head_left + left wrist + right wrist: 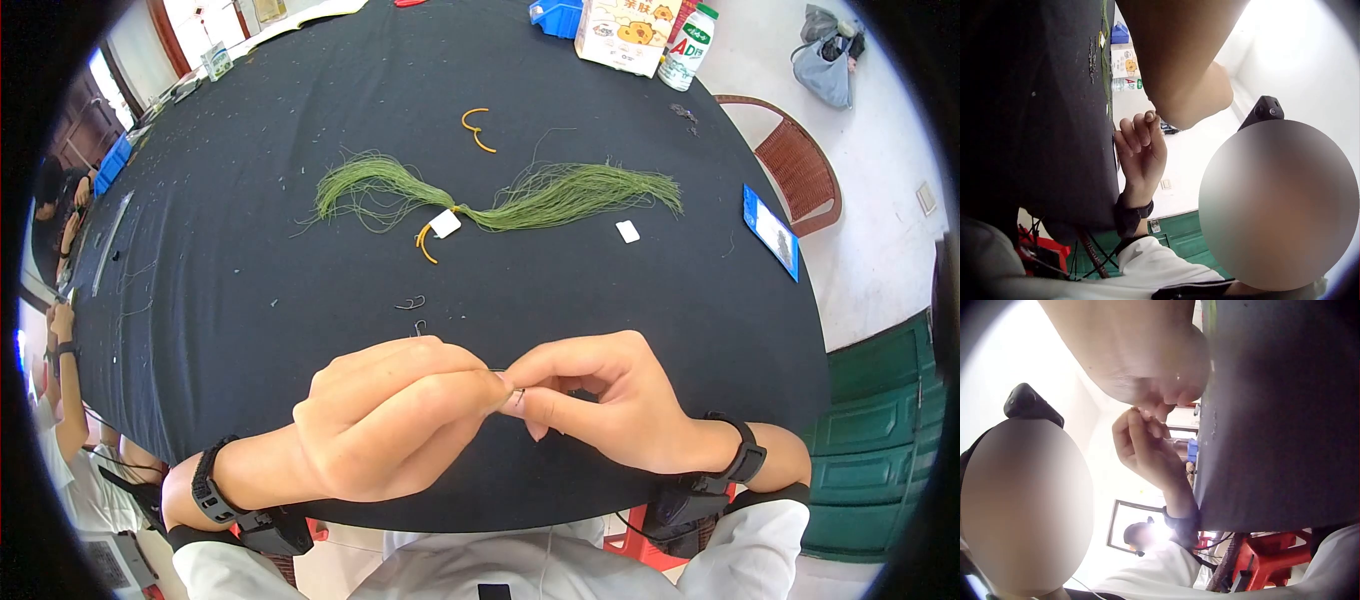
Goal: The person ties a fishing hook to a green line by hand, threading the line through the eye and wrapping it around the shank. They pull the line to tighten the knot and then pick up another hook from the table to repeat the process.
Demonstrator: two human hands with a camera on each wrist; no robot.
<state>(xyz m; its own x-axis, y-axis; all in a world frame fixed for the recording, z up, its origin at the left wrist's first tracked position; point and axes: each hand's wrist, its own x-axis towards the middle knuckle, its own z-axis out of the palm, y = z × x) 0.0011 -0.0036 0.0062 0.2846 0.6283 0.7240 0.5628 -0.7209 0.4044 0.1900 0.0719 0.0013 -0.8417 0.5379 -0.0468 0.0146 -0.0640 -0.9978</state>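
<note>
Both hands meet fingertip to fingertip above the near part of the black-covered table. With curled fingers, the left hand [395,420] pinches at a tiny thin dark piece [520,396], mostly hidden by the fingertips. The right hand [620,405] pinches the same piece between thumb and index finger. Small metal hooks [411,302] lie just beyond the left hand. The left wrist view shows the right hand [1142,147] with fingers bent; in the right wrist view the left hand [1147,447] has its fingertips drawn together.
A green thread bundle [570,197], tied near its middle, lies across the table. Around it are orange curved pieces [478,130], a white tag [445,223] and a white square [627,232]. A blue packet [771,232] and a bottle [688,48] stand farther right; people sit at left.
</note>
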